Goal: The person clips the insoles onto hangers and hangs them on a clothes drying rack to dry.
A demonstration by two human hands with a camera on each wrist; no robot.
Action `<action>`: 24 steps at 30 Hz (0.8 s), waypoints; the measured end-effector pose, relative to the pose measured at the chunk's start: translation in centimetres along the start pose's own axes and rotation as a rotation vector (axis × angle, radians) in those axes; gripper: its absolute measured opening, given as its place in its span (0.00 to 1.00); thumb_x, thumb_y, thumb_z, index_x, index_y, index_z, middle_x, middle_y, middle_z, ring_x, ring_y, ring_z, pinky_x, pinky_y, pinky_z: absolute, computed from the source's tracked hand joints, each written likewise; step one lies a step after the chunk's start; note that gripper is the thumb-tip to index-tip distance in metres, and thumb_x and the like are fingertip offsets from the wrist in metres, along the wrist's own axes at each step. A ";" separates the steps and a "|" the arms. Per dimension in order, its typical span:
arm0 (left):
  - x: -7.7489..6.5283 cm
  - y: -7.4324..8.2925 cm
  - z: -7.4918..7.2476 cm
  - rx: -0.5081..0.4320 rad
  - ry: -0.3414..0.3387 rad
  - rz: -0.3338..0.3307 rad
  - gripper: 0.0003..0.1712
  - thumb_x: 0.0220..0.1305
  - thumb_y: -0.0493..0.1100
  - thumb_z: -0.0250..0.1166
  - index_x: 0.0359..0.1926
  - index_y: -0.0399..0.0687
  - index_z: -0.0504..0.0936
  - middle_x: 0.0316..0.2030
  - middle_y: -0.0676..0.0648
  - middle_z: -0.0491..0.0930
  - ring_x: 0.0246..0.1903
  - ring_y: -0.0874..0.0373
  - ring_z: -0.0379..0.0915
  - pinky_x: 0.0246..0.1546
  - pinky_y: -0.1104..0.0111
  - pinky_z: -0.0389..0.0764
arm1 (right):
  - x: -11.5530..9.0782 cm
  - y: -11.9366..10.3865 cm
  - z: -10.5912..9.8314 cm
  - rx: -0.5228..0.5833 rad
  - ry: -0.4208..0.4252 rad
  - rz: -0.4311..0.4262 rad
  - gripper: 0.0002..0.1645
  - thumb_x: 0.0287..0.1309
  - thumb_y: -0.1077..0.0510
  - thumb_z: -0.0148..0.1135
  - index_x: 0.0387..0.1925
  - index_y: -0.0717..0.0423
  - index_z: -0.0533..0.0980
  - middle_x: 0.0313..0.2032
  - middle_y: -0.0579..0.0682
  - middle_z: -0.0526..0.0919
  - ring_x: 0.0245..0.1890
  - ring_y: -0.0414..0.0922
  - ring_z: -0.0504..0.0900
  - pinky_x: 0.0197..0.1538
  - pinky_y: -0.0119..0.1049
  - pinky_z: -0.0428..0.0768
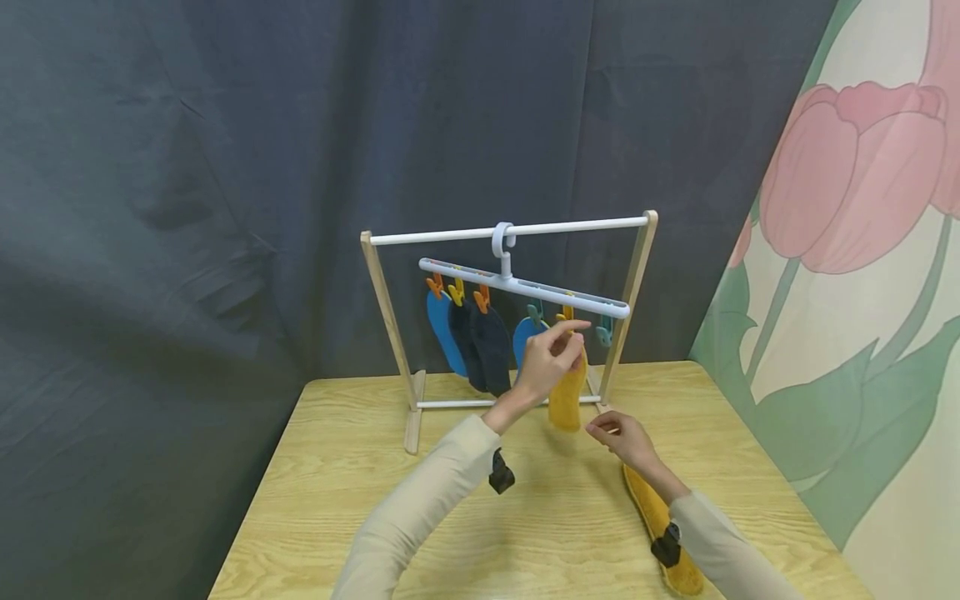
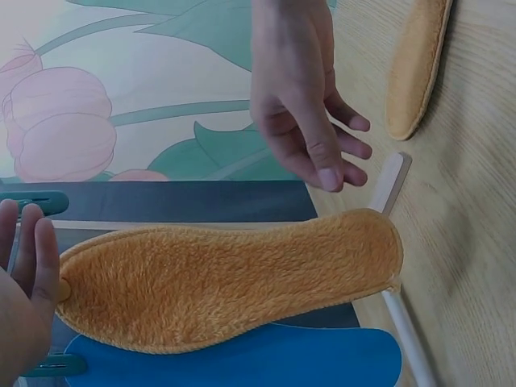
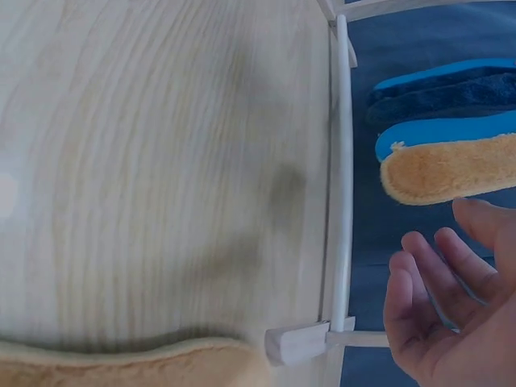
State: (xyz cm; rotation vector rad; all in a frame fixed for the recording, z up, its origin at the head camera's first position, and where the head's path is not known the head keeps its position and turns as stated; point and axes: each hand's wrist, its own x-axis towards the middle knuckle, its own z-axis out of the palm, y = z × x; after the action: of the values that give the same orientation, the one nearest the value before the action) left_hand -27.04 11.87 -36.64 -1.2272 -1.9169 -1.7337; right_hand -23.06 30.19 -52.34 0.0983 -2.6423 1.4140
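A yellow fuzzy insole (image 1: 567, 400) hangs from a yellow clip (image 1: 567, 312) on a pale blue clip hanger (image 1: 564, 295). My left hand (image 1: 551, 358) is beside the insole's top end, fingers extended near the clip; in the left wrist view the fingers pinch nothing. Loosely bent, my right hand (image 1: 626, 437) stands to the right of the insole's lower end, holding nothing. Right of the insole, a teal clip (image 1: 604, 332) hangs bare. A second yellow insole (image 1: 647, 500) lies on the table, partly hidden under my right forearm.
The hanger hooks over the white bar (image 1: 577, 226) of a wooden-legged rack (image 1: 388, 321). Blue insoles (image 1: 444, 333) (image 2: 322, 355) and dark insoles (image 1: 491, 350) hang there too. A dark curtain (image 1: 465, 108) stands behind, a tulip-patterned panel (image 1: 847, 333) along the right.
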 end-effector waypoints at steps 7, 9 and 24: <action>0.2 -2.1 1.1 0.015 -0.028 -0.105 0.15 0.65 0.40 0.51 0.51 0.46 0.74 0.23 0.42 0.77 0.19 0.50 0.74 0.18 0.69 0.76 | -0.6 1.4 -0.6 -0.151 0.078 -0.008 0.08 0.54 0.56 0.60 0.32 0.58 0.78 0.31 0.51 0.80 0.32 0.49 0.77 0.34 0.40 0.75; 0.2 -2.3 1.3 0.007 -0.038 -0.146 0.15 0.65 0.42 0.51 0.52 0.48 0.73 0.25 0.42 0.78 0.21 0.48 0.74 0.20 0.67 0.78 | -0.7 1.7 -0.8 -0.182 0.092 -0.005 0.07 0.53 0.57 0.60 0.30 0.57 0.79 0.31 0.51 0.80 0.32 0.48 0.77 0.34 0.41 0.75; 0.8 -1.1 2.0 0.064 -0.115 -0.206 0.19 0.65 0.44 0.51 0.57 0.50 0.69 0.31 0.44 0.79 0.21 0.65 0.75 0.17 0.73 0.76 | -2.2 3.8 -1.4 -0.340 0.162 0.016 0.09 0.49 0.57 0.63 0.29 0.61 0.79 0.36 0.64 0.78 0.40 0.62 0.74 0.41 0.55 0.69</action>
State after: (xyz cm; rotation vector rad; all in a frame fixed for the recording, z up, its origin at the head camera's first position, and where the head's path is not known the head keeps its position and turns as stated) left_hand -27.68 14.06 -37.32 -1.1655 -2.2178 -1.7155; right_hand -21.27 33.46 -54.99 -0.0721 -2.7042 0.9133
